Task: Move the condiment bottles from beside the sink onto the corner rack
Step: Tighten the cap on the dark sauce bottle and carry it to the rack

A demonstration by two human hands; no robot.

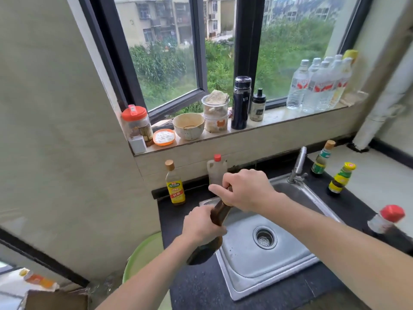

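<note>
Kitchen window ahead, dark table (290,285) wrapping the steel sink (290,249). Both hands are on a dark brown bottle (220,214), tilted over the sink's left edge: left hand (201,227) clamped round its body, right hand (245,190) closed over the neck. Yellow-labelled bottle (175,186), red-capped jug (216,170) and three more bottles (321,161) (340,179) (386,219) wait beside the sink. No corner rack in view; looks like nearly everything remains.

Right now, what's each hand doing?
Left hand: closed around the dark brown glass bottle.
Right hand: closed on that bottle's top.
</note>
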